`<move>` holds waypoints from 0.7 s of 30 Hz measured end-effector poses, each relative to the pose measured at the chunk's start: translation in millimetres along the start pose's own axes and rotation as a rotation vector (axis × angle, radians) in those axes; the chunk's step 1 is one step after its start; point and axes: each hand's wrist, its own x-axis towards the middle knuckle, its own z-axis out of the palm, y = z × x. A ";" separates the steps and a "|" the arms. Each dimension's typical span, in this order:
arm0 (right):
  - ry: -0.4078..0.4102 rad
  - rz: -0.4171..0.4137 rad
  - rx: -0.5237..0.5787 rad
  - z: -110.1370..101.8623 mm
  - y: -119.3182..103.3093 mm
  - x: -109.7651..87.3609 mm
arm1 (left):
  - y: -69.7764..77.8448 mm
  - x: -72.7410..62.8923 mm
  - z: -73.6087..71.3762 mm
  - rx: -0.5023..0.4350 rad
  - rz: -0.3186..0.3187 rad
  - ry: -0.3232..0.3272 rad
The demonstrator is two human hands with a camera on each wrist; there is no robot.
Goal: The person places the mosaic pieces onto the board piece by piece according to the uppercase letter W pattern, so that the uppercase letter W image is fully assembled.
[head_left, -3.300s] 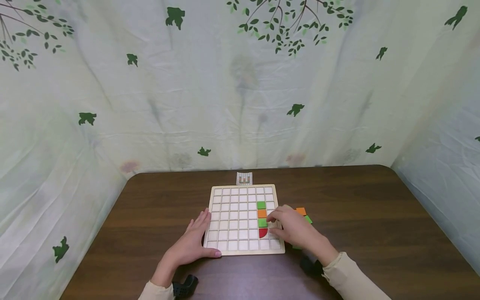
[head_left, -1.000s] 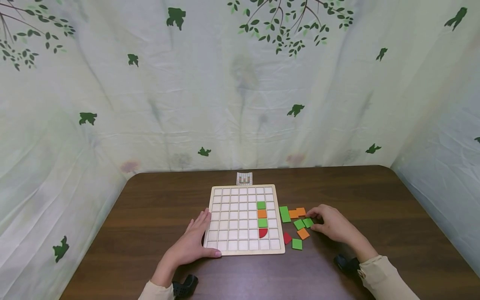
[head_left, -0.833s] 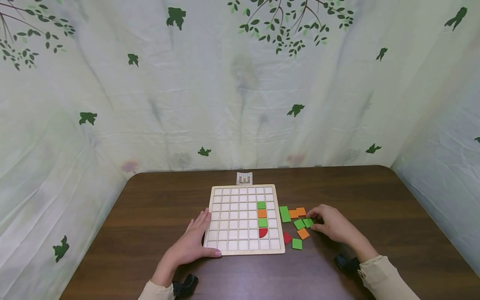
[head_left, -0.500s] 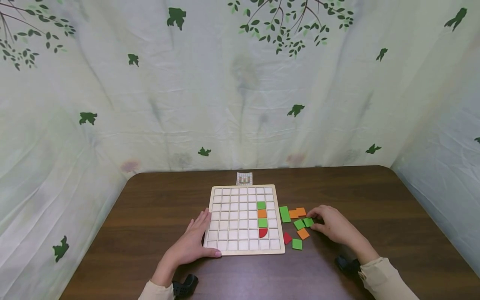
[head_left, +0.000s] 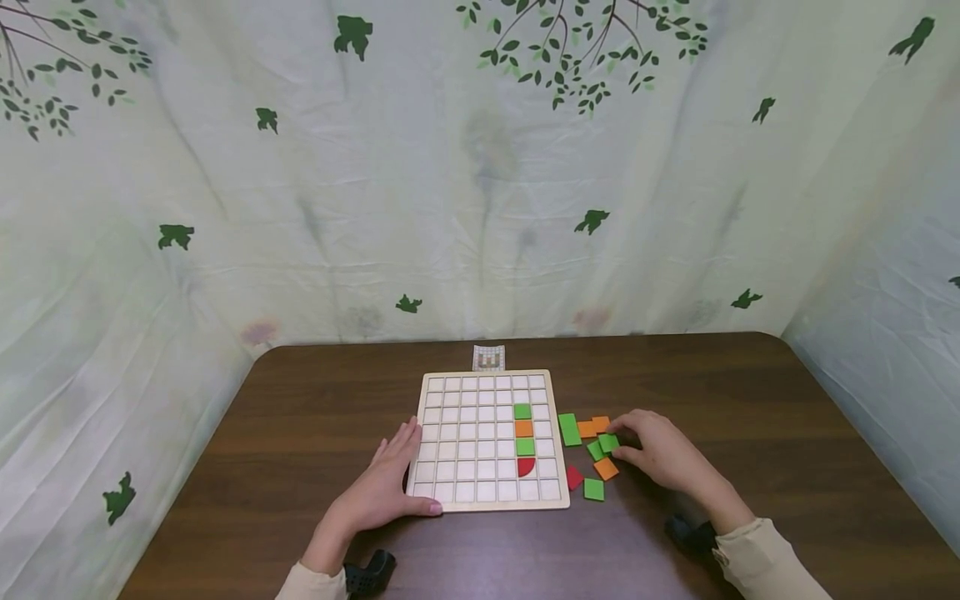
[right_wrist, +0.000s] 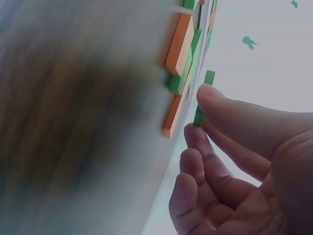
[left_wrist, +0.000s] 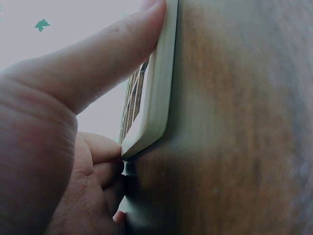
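My right hand [head_left: 667,454] pinches a green square tile [head_left: 608,443] between thumb and fingers. In the right wrist view that tile [right_wrist: 209,77] stands above the table, apart from the other tiles. My left hand [head_left: 382,487] rests against the near-left corner of a wooden grid board [head_left: 467,506], fingers stretched along its left side and thumb on its front edge. The left wrist view shows the thumb [left_wrist: 117,49] lying on the board's rim [left_wrist: 164,105]. One column of the board holds a green tile [head_left: 522,412], an orange tile [head_left: 523,428], another green tile and a red rounded piece [head_left: 526,467].
Right of the board lie loose tiles: a long green piece [head_left: 569,430], orange tiles [head_left: 602,423], a lone orange tile [head_left: 606,469], a red piece [head_left: 574,477] and a green square [head_left: 593,489]. A small patterned card [head_left: 489,357] lies behind the board. A leaf-print curtain [head_left: 480,183] hangs beyond the table.
Earlier my right hand was over the board, then moved right to the loose tiles. Since half a second ago it has lifted the green tile and shifted slightly left. The left hand stayed put.
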 end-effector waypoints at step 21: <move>0.037 -0.105 0.019 18.8 -26.8 5.3 | 0.1 0.0 -0.4 0.005 -0.005 -0.006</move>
